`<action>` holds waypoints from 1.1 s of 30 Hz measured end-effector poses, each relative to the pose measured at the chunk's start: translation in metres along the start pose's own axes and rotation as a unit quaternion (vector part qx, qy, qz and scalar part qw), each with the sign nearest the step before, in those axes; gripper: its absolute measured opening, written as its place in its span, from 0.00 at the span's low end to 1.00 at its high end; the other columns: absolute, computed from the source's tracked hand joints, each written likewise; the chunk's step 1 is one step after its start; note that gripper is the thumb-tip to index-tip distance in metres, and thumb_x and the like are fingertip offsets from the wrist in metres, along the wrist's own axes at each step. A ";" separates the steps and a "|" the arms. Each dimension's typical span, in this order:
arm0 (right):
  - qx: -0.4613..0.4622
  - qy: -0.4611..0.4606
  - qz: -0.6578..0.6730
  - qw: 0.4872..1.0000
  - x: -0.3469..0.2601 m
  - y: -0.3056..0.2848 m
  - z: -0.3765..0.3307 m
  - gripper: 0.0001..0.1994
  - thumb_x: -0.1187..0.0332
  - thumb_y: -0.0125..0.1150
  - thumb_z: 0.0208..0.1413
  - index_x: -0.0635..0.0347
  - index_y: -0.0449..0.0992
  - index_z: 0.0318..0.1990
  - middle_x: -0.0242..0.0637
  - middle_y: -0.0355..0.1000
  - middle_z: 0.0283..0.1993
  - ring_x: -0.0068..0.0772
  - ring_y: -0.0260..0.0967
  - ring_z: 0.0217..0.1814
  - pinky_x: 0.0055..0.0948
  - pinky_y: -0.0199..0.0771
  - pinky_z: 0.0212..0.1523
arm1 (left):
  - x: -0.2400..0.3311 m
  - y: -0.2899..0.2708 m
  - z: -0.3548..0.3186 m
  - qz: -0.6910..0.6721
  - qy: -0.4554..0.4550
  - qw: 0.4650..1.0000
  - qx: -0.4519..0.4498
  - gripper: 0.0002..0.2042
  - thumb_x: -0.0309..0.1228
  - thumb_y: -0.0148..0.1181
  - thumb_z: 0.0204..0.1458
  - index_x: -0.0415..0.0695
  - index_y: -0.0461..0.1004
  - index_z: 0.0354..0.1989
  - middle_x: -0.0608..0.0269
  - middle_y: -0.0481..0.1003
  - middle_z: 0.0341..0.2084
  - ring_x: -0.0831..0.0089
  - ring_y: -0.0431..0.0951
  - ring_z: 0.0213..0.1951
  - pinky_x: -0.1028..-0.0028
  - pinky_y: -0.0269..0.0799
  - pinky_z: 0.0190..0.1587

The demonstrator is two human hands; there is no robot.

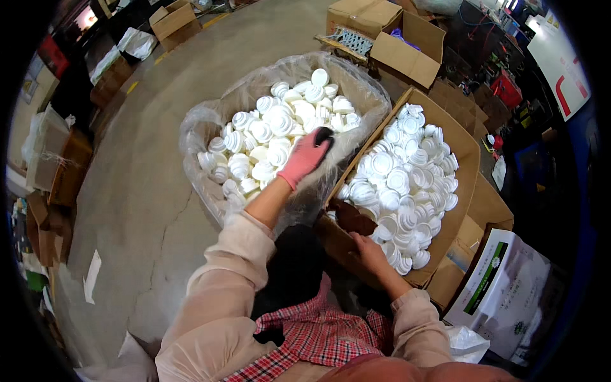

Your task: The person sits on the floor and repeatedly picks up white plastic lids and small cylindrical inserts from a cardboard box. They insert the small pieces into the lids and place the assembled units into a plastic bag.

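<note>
My left hand (pixel 309 156) wears a pink glove with black fingertips. It reaches over the right part of a plastic-lined box (pixel 213 99) heaped with round, stepped white plastic pieces (pixel 278 121). Its fingers are curled, and what they hold, if anything, is hidden. Bare, my right hand (pixel 370 253) is closed on the near left edge of a cardboard box (pixel 471 162) to the right. More ribbed white plastic pieces (pixel 401 184) fill that box. Beside the right fingertips lies a dark brown piece (pixel 354 218), whose kind I cannot make out.
Cardboard cartons (pixel 407 57) stand beyond the two boxes. A white printed carton (pixel 503 286) sits at the near right. Dark clutter with a red item (pixel 506 89) lines the right side. On the floor at left lies a white strip (pixel 92 277).
</note>
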State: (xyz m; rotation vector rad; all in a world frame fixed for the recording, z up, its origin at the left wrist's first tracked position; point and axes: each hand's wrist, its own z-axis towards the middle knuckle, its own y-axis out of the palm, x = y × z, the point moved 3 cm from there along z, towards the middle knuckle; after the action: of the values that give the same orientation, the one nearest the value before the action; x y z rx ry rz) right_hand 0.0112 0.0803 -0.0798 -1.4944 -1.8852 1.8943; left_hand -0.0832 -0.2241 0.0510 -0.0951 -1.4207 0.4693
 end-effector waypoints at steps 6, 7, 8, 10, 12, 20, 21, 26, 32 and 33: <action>0.014 0.003 0.005 1.000 -0.014 -0.004 0.004 0.19 0.68 0.60 0.51 0.53 0.67 0.52 0.49 0.73 0.40 0.57 0.71 0.42 0.48 0.71 0.39 | -0.173 0.001 0.042 0.418 0.025 0.897 -0.140 0.26 0.44 0.55 0.53 0.47 0.65 0.59 0.49 0.65 0.59 0.49 0.62 0.62 0.59 0.60 0.62; 0.017 0.011 -0.004 1.000 -0.013 -0.003 0.005 0.19 0.69 0.59 0.51 0.52 0.67 0.52 0.49 0.73 0.40 0.57 0.71 0.41 0.48 0.71 0.38 | -0.184 0.015 0.046 0.458 0.036 0.865 -0.204 0.32 0.49 0.55 0.51 0.50 0.61 0.64 0.50 0.61 0.62 0.48 0.56 0.65 0.49 0.54 0.64; 0.028 0.016 0.000 0.999 -0.011 -0.003 0.005 0.19 0.69 0.60 0.51 0.52 0.68 0.52 0.48 0.73 0.39 0.56 0.72 0.41 0.48 0.71 0.38 | -0.193 0.026 0.058 0.476 0.018 0.855 -0.205 0.33 0.51 0.56 0.50 0.52 0.61 0.64 0.50 0.60 0.62 0.48 0.54 0.66 0.45 0.51 0.64; 0.034 0.017 0.003 0.999 -0.007 -0.003 0.001 0.20 0.69 0.60 0.50 0.52 0.68 0.52 0.47 0.73 0.38 0.56 0.72 0.40 0.48 0.71 0.37 | -0.215 0.029 0.074 0.472 -0.022 0.864 -0.176 0.34 0.53 0.57 0.48 0.55 0.62 0.64 0.51 0.59 0.63 0.49 0.52 0.67 0.39 0.48 0.63; 0.026 0.016 0.000 1.000 -0.013 -0.007 0.004 0.20 0.69 0.61 0.50 0.53 0.69 0.52 0.47 0.73 0.38 0.55 0.72 0.40 0.48 0.72 0.37 | -0.232 0.004 0.092 0.492 -0.027 0.861 -0.129 0.32 0.55 0.57 0.47 0.57 0.68 0.61 0.53 0.59 0.64 0.50 0.51 0.68 0.36 0.46 0.63; 0.022 0.009 -0.069 0.997 -0.018 -0.003 0.007 0.24 0.76 0.60 0.42 0.57 0.69 0.52 0.42 0.71 0.36 0.47 0.71 0.41 0.45 0.72 0.35 | -0.273 -0.180 0.039 0.534 -0.209 0.806 -0.146 0.38 0.56 0.61 0.46 0.70 0.54 0.68 0.57 0.52 0.68 0.44 0.54 0.66 0.30 0.51 0.59; 0.025 0.009 -0.069 0.997 -0.018 -0.004 0.006 0.25 0.76 0.61 0.41 0.57 0.69 0.52 0.42 0.71 0.36 0.47 0.71 0.41 0.45 0.72 0.35 | -0.274 -0.192 0.018 0.548 -0.226 0.788 -0.166 0.40 0.56 0.62 0.45 0.67 0.53 0.68 0.57 0.56 0.66 0.45 0.54 0.66 0.31 0.52 0.59; 0.045 0.014 -0.085 0.995 -0.027 -0.008 0.012 0.27 0.78 0.61 0.37 0.57 0.69 0.51 0.42 0.71 0.37 0.48 0.71 0.40 0.45 0.71 0.34 | -0.241 -0.222 -0.036 0.694 -0.285 0.654 -0.101 0.28 0.47 0.56 0.52 0.59 0.64 0.63 0.53 0.57 0.65 0.40 0.51 0.66 0.33 0.49 0.61; 0.032 0.019 -0.099 0.994 -0.020 0.001 0.007 0.28 0.77 0.64 0.36 0.56 0.68 0.52 0.41 0.71 0.37 0.48 0.70 0.40 0.45 0.71 0.35 | -0.204 -0.154 -0.023 0.600 -0.097 0.794 -0.024 0.31 0.48 0.60 0.47 0.56 0.65 0.62 0.47 0.57 0.64 0.38 0.52 0.65 0.35 0.45 0.62; 0.039 0.013 -0.095 0.995 -0.021 0.001 0.007 0.28 0.77 0.64 0.36 0.56 0.68 0.52 0.41 0.71 0.37 0.48 0.70 0.40 0.44 0.71 0.35 | -0.204 -0.130 -0.013 0.552 -0.003 0.834 -0.023 0.32 0.49 0.62 0.46 0.56 0.65 0.62 0.47 0.58 0.64 0.38 0.52 0.65 0.35 0.45 0.62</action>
State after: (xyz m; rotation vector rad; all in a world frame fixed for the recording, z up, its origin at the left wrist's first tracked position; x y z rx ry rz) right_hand 0.0177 0.0616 -0.0703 -1.2615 -1.8470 1.8312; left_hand -0.0524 -0.4137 -0.0963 -0.9921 -1.2679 1.3772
